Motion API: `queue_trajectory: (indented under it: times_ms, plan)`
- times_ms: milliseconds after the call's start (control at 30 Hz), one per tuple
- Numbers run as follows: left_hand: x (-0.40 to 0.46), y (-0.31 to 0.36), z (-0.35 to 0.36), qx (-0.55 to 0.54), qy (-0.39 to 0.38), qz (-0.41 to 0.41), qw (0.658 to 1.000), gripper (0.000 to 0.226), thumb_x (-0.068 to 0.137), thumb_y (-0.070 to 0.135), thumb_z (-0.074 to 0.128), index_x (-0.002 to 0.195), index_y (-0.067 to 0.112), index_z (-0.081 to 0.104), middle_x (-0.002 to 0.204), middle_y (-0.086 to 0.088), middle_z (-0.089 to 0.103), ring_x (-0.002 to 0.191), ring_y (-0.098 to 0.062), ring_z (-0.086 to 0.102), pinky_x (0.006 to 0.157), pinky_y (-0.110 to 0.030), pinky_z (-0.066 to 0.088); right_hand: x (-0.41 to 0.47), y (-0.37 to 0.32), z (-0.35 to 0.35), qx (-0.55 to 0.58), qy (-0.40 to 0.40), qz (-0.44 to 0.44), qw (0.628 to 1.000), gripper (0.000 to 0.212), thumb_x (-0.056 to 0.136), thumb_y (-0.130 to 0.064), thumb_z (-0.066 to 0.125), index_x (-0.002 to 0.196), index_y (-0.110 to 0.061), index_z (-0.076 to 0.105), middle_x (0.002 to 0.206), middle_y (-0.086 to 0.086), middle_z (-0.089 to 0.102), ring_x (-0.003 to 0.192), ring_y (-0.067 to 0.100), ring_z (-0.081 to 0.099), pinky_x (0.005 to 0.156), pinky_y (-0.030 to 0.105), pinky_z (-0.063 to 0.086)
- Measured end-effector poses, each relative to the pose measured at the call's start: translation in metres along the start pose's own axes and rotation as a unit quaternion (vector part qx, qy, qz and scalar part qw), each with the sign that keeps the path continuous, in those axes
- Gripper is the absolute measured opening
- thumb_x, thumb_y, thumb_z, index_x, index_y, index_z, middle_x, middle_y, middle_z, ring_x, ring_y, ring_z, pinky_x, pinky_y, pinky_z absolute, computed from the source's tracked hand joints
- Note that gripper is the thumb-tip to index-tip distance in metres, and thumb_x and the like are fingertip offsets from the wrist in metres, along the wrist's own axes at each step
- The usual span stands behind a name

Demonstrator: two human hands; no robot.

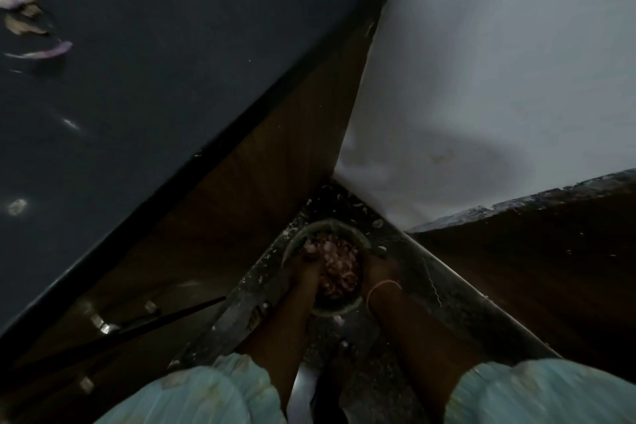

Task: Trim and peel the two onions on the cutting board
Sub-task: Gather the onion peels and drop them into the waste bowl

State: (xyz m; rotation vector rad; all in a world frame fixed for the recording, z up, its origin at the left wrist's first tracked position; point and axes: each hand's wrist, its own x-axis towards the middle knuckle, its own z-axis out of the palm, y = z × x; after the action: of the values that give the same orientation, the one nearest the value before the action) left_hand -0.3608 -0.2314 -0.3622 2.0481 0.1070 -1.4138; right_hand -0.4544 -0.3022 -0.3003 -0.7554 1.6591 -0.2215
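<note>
Nearest you, your pale green sleeves (192,396) frame both forearms reaching down. Your left hand (307,267) and right hand (377,268) sit at either side of a round bowl (292,244) on the dark floor; it is too dim to tell their grip. The bowl holds pinkish onion peels (339,267). Farther off, more onion skins (38,27) lie near the dark countertop's (155,62) left edge.
</note>
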Motion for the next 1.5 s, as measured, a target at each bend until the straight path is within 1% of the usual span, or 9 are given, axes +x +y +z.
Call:
queue_trajectory:
  times_ms: [233,333,533,733,900,1033,1133,1267,1500]
  plan:
    - [-0.027,0.023,0.007,-0.067,-0.021,0.003,0.998,0.045,0.101,0.025,0.049,0.141,0.006,0.049,0.143,-0.019,0.052,0.13,-0.035,0.052,0.107,-0.044,0.044,-0.017,-0.019,0.004,0.0,-0.027,-0.078,0.997,0.034,0.087,-0.006,0.064,0.121,-0.005,0.064,0.111,0.012,0.066,0.101,0.028,0.063,0.091,0.036,0.051]
    - [-0.066,0.057,0.018,-0.079,-0.009,0.12,0.99,0.04,0.1,0.014,0.047,0.14,0.009,0.051,0.139,-0.015,0.056,0.127,-0.031,0.054,0.103,-0.035,0.043,-0.033,-0.038,0.005,0.015,-0.016,-0.134,0.991,0.032,0.087,-0.003,0.059,0.118,-0.006,0.065,0.114,0.012,0.067,0.104,0.027,0.063,0.098,0.039,0.05]
    - [-0.173,0.144,0.016,-0.17,-0.026,0.233,0.957,0.025,0.101,0.026,0.052,0.118,0.019,0.068,0.119,-0.004,0.068,0.109,-0.018,0.063,0.099,-0.034,0.048,-0.112,-0.113,-0.015,0.112,0.062,-0.254,0.959,0.019,0.094,-0.013,0.056,0.111,-0.013,0.064,0.096,-0.009,0.063,0.088,0.004,0.06,0.074,0.008,0.045]
    - [-0.276,0.228,-0.055,-0.269,-0.017,0.391,0.88,0.021,0.101,0.023,0.054,0.112,0.014,0.069,0.106,-0.003,0.073,0.101,-0.017,0.069,0.091,-0.032,0.057,-0.217,-0.208,-0.001,0.158,0.029,-0.395,0.905,0.01,0.091,-0.015,0.058,0.098,-0.016,0.065,0.096,0.0,0.069,0.089,0.014,0.066,0.085,0.036,0.056]
    - [-0.299,0.252,-0.166,-0.22,0.136,0.517,0.816,0.016,0.096,0.026,0.061,0.108,0.02,0.07,0.109,0.006,0.071,0.105,-0.006,0.065,0.095,-0.029,0.053,-0.275,-0.231,0.066,-0.015,-0.095,-0.503,0.859,0.012,0.091,-0.027,0.059,0.102,-0.025,0.063,0.1,-0.007,0.068,0.092,0.009,0.065,0.086,0.038,0.055]
    - [-0.258,0.237,-0.264,-0.135,0.32,0.515,0.784,0.019,0.093,0.036,0.062,0.106,0.027,0.071,0.107,0.011,0.07,0.105,-0.005,0.064,0.099,-0.041,0.049,-0.285,-0.209,0.134,-0.22,-0.19,-0.569,0.769,0.05,0.083,-0.045,0.059,0.124,-0.017,0.056,0.13,0.002,0.056,0.124,0.016,0.051,0.105,0.036,0.042]
    - [-0.222,0.226,-0.319,-0.067,0.376,0.446,0.809,0.025,0.095,0.031,0.059,0.117,0.023,0.066,0.118,0.007,0.067,0.115,-0.013,0.059,0.117,-0.051,0.028,-0.273,-0.189,0.181,-0.385,-0.131,-0.61,0.68,0.092,0.074,-0.066,0.043,0.145,-0.008,0.035,0.156,0.018,0.024,0.146,0.03,0.02,0.119,0.045,0.019]
    - [-0.189,0.228,-0.37,0.006,0.401,0.403,0.823,0.034,0.098,0.023,0.052,0.132,0.019,0.057,0.133,0.004,0.061,0.13,-0.014,0.05,0.121,-0.041,0.005,-0.266,-0.188,0.218,-0.47,-0.046,-0.661,0.583,0.099,0.078,-0.077,0.04,0.153,-0.016,0.017,0.161,0.015,0.005,0.149,0.028,0.005,0.12,0.05,0.005]
    - [-0.155,0.238,-0.418,0.128,0.39,0.352,0.841,0.07,0.098,0.028,0.055,0.156,0.015,0.019,0.161,-0.004,0.029,0.151,-0.02,0.019,0.123,-0.035,0.005,-0.255,-0.222,0.254,-0.513,-0.051,-0.681,0.52,0.098,0.081,-0.081,0.033,0.155,-0.022,0.006,0.163,0.006,-0.002,0.15,0.02,-0.005,0.121,0.049,0.006]
